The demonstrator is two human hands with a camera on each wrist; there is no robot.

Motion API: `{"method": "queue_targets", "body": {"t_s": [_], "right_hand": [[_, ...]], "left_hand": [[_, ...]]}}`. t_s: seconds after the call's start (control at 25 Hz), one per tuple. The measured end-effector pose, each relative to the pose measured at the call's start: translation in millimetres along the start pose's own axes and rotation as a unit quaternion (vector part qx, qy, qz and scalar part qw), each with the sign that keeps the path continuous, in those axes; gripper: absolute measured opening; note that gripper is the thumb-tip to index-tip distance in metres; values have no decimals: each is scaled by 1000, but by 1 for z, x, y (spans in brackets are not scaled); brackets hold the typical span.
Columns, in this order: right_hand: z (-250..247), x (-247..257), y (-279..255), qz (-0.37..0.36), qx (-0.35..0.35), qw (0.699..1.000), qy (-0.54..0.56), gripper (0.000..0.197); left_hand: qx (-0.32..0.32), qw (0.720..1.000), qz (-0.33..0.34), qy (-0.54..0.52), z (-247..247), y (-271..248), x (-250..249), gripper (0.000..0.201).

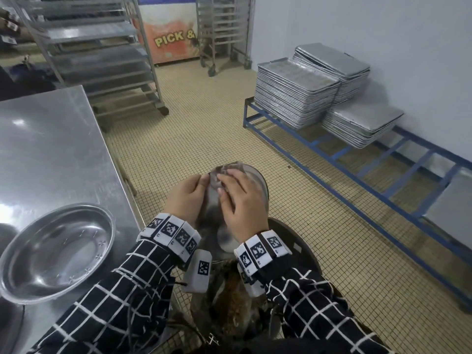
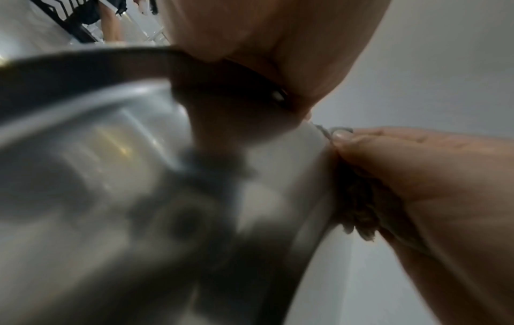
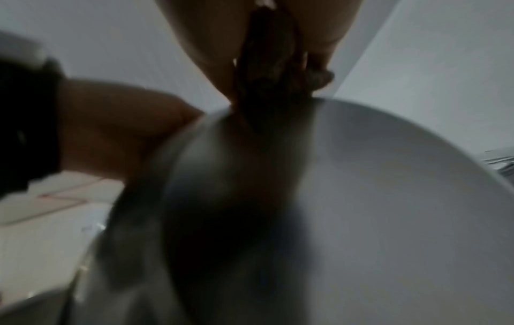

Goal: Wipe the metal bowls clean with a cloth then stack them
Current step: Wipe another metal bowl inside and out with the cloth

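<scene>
I hold a metal bowl [image 1: 256,183] tilted in front of me, above a black bin. My left hand [image 1: 185,200] grips its left rim, its thumb over the edge [image 2: 264,55]. My right hand [image 1: 240,208] presses a crumpled brownish cloth [image 1: 217,172] against the bowl's far rim, fingers curled round it. The left wrist view shows the bowl's shiny wall [image 2: 111,176], the cloth [image 2: 358,204] and the right hand [image 2: 431,187]. In the blurred right wrist view the cloth [image 3: 267,66] sits on the bowl [image 3: 389,198]. A second metal bowl [image 1: 56,251] lies on the steel table.
The steel table [image 1: 51,149] fills the left side. A black bin [image 1: 296,236] with waste stands under my hands. Stacks of baking trays [image 1: 296,93] rest on a blue rack at the right wall. Wheeled tray racks [image 1: 102,60] stand behind on the tiled floor.
</scene>
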State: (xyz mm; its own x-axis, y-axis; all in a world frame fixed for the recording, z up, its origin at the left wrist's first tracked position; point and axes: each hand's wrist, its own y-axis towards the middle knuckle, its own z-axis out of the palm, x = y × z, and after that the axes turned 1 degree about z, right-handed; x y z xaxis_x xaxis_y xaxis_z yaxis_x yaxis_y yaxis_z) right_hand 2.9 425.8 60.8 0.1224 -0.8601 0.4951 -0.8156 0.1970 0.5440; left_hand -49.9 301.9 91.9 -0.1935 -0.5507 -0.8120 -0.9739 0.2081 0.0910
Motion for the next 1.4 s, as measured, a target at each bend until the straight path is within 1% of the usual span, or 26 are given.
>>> {"method": "queue_targets", "body": {"t_s": [0.08, 0.12, 0.16, 0.2, 0.28, 0.32, 0.36, 0.4, 0.44, 0.48, 0.52, 0.56, 0.64, 0.68, 0.72, 0.76, 0.84, 0.92, 0.96, 1.04, 1.08, 1.12, 1.16, 1.28, 1.32, 1.4], "right_hand": [[0, -13, 3, -15, -3, 1000, 2, 38], [-2, -21, 3, 8, -16, 1000, 24, 38], [-4, -32, 2, 60, -28, 996, 54, 38], [-5, -44, -1, 128, -28, 988, 83, 36], [-4, -67, -8, 261, 20, 959, 104, 32], [-4, -73, -11, 290, 39, 951, 98, 31], [-4, -76, -13, 302, 41, 948, 96, 30], [-7, -72, -12, 301, 19, 947, 110, 30], [-9, -63, -9, 287, -18, 949, 132, 30], [-10, -51, -6, 253, -57, 954, 152, 30], [-9, -35, -3, 199, -81, 964, 157, 28], [-6, -20, -1, 137, -80, 977, 141, 27], [3, 3, 0, 22, -31, 998, 51, 34], [7, 7, 1, -11, -14, 1000, 4, 39], [8, 8, 6, -23, -11, 999, -28, 42], [8, 6, 11, -18, -16, 999, -46, 44], [5, -1, 21, 24, -25, 998, -53, 47], [3, -15, 25, 111, -26, 993, 18, 48], [3, -25, 23, 169, -29, 982, 74, 49], [4, -43, 12, 291, -38, 942, 160, 49], [4, -51, 3, 337, -36, 923, 181, 48], [4, -58, -5, 365, -36, 909, 197, 47], [3, -63, -11, 377, -40, 901, 212, 43], [-7, -75, -8, 385, -43, 889, 244, 20], [-11, -79, -4, 385, -32, 887, 254, 18], [-18, -88, 3, 367, -17, 896, 251, 18]], "left_hand": [[-16, 1000, 7, -13, -2, 0, 0, 29], [-19, 1000, 10, -12, -3, 0, 2, 31], [-22, 1000, 8, -14, -3, -1, 3, 32], [-29, 999, 4, -21, -4, -2, 4, 33], [-47, 999, -3, -28, -6, -1, 7, 37], [-51, 998, -3, -23, -6, 0, 9, 40], [-51, 998, -1, -19, -6, 0, 11, 41], [-47, 999, -2, -16, -6, 1, 11, 41], [-43, 999, -2, -13, -6, 2, 12, 41], [-40, 999, -3, -11, -4, 3, 11, 41], [-38, 999, -3, -11, -3, 5, 10, 40], [-36, 999, -3, -15, -1, 6, 7, 40], [-32, 999, 1, -28, 2, 6, 0, 37], [-30, 999, 1, -30, 3, 6, -3, 36], [-32, 999, 4, -32, 2, 6, -6, 35], [-37, 999, 10, -35, 1, 7, -8, 35], [-53, 997, 17, -49, 0, 8, -8, 37], [-65, 996, 26, -57, -1, 8, -3, 41], [-66, 996, 29, -60, -2, 7, 0, 42], [-69, 995, 28, -69, -3, 7, 8, 45], [-71, 994, 28, -74, -4, 6, 12, 45], [-70, 994, 27, -79, -5, 6, 15, 45], [-69, 994, 23, -87, -6, 5, 18, 44], [-57, 990, -4, -127, -5, 4, 26, 40], [-49, 989, -13, -141, -5, 2, 29, 37], [-30, 987, -29, -158, -3, 0, 36, 29]]}}
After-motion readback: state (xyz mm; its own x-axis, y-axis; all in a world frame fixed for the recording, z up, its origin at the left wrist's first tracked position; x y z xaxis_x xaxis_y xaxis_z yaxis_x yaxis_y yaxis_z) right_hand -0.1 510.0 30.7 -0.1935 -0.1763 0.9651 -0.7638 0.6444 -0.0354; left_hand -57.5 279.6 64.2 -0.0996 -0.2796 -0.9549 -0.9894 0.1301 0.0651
